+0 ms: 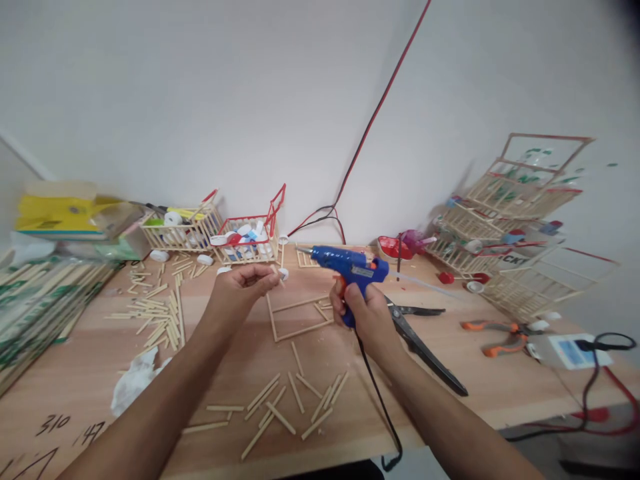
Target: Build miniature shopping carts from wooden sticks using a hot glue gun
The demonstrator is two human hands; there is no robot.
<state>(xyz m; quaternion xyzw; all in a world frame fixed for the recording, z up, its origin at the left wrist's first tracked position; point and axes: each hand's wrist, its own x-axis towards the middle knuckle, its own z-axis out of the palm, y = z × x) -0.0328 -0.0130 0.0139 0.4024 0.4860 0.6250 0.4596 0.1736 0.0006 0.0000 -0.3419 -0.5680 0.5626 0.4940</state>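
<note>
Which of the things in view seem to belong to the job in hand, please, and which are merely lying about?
Probably part of the job:
blue glue gun, held in the right hand
small pale piece, pinched in the left hand
stick frame
loose sticks in front

Apparently just lying about:
orange-handled pliers
dark shears
crumpled white tissue
yellow box

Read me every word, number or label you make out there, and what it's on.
"310": handwritten in black on the tabletop, lower left.
"147", as best I can tell: beside it, also handwritten in black.
"CK": on a white label at right; the rest is unclear.
Too small or blurred: print on the yellow box, glue gun sticker, plastic wrapping and blue-and-white label; other black tabletop marks.
</note>
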